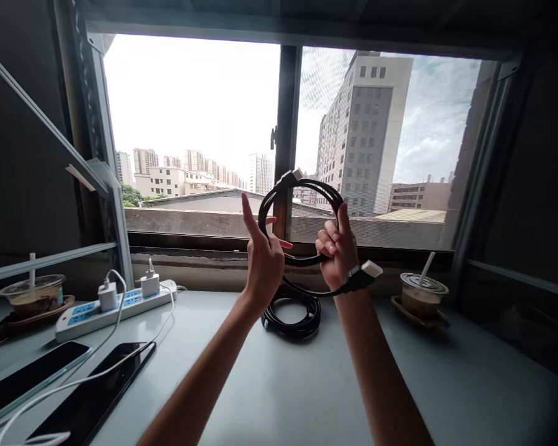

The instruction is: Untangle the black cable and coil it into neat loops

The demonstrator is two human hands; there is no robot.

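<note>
A black cable (328, 191), gathered into an upright loop, is held above the table in front of the window. It has a broad plug with a pale cap (298, 174) at the top of the loop, and another capped plug (371, 269) hangs by my right wrist. My right hand (338, 251) is closed around the loop's right side. At the loop's left side, my left hand (265, 263) has its fingers spread, touching or very near the cable. Beneath them a second coiled black cable (292, 334) lies on the table.
A white power strip (167, 291) with two chargers stands on the left of the table (316, 396). Two phones (97, 390) and white charging cords lie in front of it. Lidded drink cups stand at the left (32, 294) and right (423, 294), beside metal frame posts.
</note>
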